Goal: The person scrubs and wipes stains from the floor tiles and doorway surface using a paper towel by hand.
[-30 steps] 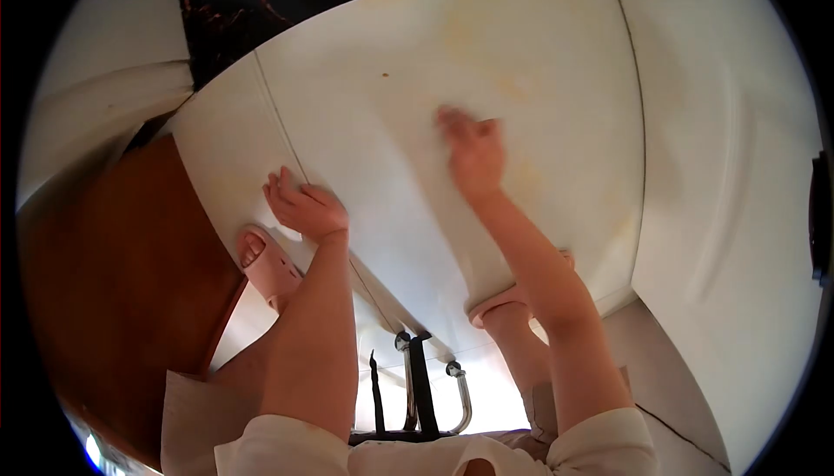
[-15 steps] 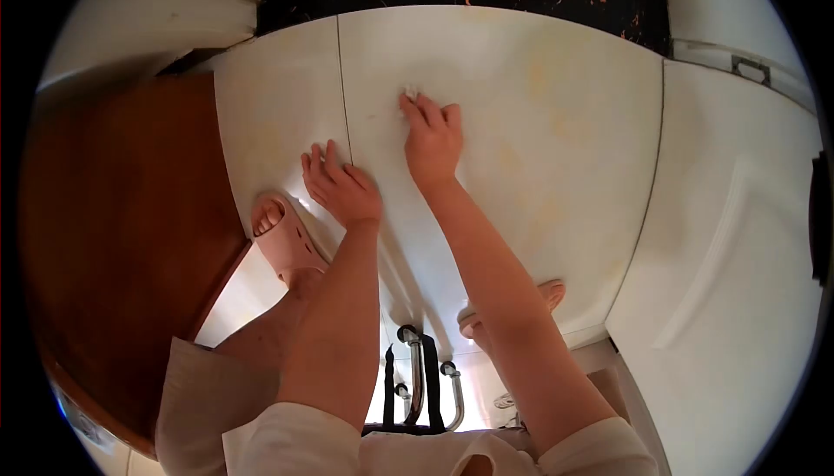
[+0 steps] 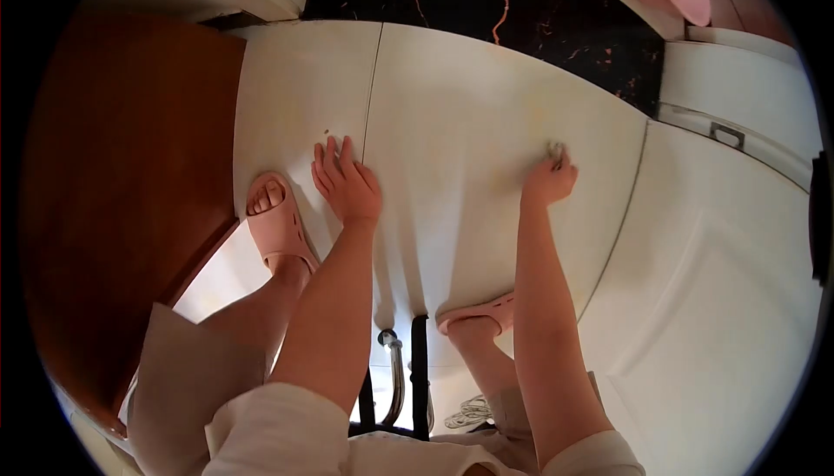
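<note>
On the pale floor tile [image 3: 452, 128] my left hand [image 3: 347, 185] rests palm down, its fingers stretched out and slightly apart, with nothing in it. A small dark speck [image 3: 327, 132] lies just beyond its fingertips. Farther right, my right hand [image 3: 549, 182] is closed over a small crumpled whitish wad [image 3: 557, 151], low against the tile. The wad looks like tissue or thin cloth, but I cannot tell which; most of it is hidden by the fingers. Faint yellowish marks show on the tile around it.
Pink slippers [image 3: 282, 228] are on my feet at either side. A brown wooden panel [image 3: 130, 172] bounds the left, a white door [image 3: 695, 276] the right. Beyond the tile runs a black marbled sill [image 3: 486, 7]. Metal tube legs [image 3: 394, 380] and a coiled cord [image 3: 469, 413] are near me.
My right hand has swept to the right across the tile with the wad. My left hand has stayed nearly in place. The view has turned, bringing a pink object into the upper right.
</note>
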{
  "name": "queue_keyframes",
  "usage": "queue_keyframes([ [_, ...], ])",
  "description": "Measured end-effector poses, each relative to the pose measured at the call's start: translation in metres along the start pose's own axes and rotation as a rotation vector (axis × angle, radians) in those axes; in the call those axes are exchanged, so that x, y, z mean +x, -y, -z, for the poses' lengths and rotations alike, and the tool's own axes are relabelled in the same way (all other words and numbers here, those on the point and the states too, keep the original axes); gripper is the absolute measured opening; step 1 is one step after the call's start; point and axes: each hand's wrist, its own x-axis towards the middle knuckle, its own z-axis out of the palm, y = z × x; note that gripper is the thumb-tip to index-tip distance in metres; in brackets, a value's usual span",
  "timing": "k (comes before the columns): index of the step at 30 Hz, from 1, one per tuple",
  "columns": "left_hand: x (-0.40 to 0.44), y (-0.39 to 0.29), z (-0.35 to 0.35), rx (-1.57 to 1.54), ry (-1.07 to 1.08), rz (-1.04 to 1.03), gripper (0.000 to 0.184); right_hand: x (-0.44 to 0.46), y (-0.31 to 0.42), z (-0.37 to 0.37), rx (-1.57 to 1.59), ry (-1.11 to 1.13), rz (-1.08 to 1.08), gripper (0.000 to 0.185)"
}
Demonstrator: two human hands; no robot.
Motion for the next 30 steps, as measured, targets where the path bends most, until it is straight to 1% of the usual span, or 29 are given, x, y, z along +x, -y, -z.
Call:
queue_keyframes([
  [2,0.000,-0.003,-0.001,0.014,0.007,-0.008,0.049,0.020,0.039,-0.029,0.130,-0.074,0.244,0.037],
  [4,0.000,-0.003,0.000,0.035,-0.001,-0.014,0.050,0.007,0.103,-0.047,0.239,0.033,0.476,0.033],
  [5,-0.004,0.000,0.001,0.045,0.002,-0.016,0.050,-0.012,0.134,-0.051,0.331,0.110,0.525,0.028],
  [6,-0.005,0.003,0.001,0.049,0.006,-0.020,0.050,-0.032,0.152,-0.061,0.423,0.270,0.574,0.024],
  [7,-0.002,0.001,-0.002,0.038,0.000,-0.027,0.050,-0.064,0.168,-0.078,0.518,0.296,0.615,0.023],
  [8,0.000,0.001,-0.004,0.018,-0.016,-0.032,0.050,-0.091,0.182,-0.087,0.534,0.356,0.805,0.025],
  [10,-0.001,0.003,-0.003,0.036,-0.033,-0.037,0.049,-0.099,0.205,-0.072,0.510,0.451,1.154,0.026],
  [13,0.000,0.003,0.000,0.046,-0.008,-0.016,0.049,-0.042,0.200,-0.073,0.500,0.433,1.203,0.027],
  [14,-0.001,0.005,-0.001,0.053,0.002,-0.017,0.049,-0.009,0.183,-0.096,0.546,0.452,1.087,0.026],
  [15,-0.001,0.006,0.000,0.060,0.001,0.004,0.049,0.024,0.178,-0.076,0.361,0.306,1.103,0.027],
  [16,-0.001,0.005,0.001,0.053,0.028,0.019,0.049,0.056,0.160,-0.069,0.183,0.240,1.110,0.027],
  [18,0.000,0.005,0.001,0.043,0.048,0.042,0.049,0.105,0.109,-0.058,0.079,0.195,1.040,0.036],
  [19,0.000,0.006,0.001,0.033,0.041,0.031,0.049,0.117,0.087,-0.051,0.053,0.189,0.941,0.039],
  [20,0.000,0.006,0.001,0.027,0.032,0.023,0.049,0.119,0.085,-0.046,0.031,0.185,0.843,0.041],
  [21,-0.001,0.006,0.001,0.033,0.028,0.038,0.049,0.113,0.088,-0.054,0.039,0.195,0.855,0.041],
  [23,0.000,0.007,0.000,0.020,0.023,0.027,0.048,0.080,0.113,-0.066,0.075,0.144,0.798,0.041],
  [24,0.001,0.007,0.000,0.031,0.019,0.022,0.048,0.057,0.141,-0.075,0.179,0.127,0.947,0.040],
  [25,0.001,0.007,0.000,0.025,0.014,0.021,0.048,0.027,0.175,-0.077,0.309,0.226,0.950,0.043],
  [26,0.000,0.006,0.000,0.016,0.010,0.017,0.047,-0.002,0.205,-0.087,0.379,0.265,0.986,0.040],
  [27,0.000,0.007,0.000,0.017,0.010,0.019,0.047,-0.029,0.232,-0.097,0.469,0.335,0.954,0.038],
  [28,-0.001,0.008,-0.001,0.022,0.004,0.007,0.047,-0.055,0.253,-0.108,0.522,0.396,0.942,0.035],
  [30,-0.002,0.010,-0.002,0.027,0.012,0.020,0.047,-0.092,0.270,-0.108,0.603,0.547,0.989,0.034],
])
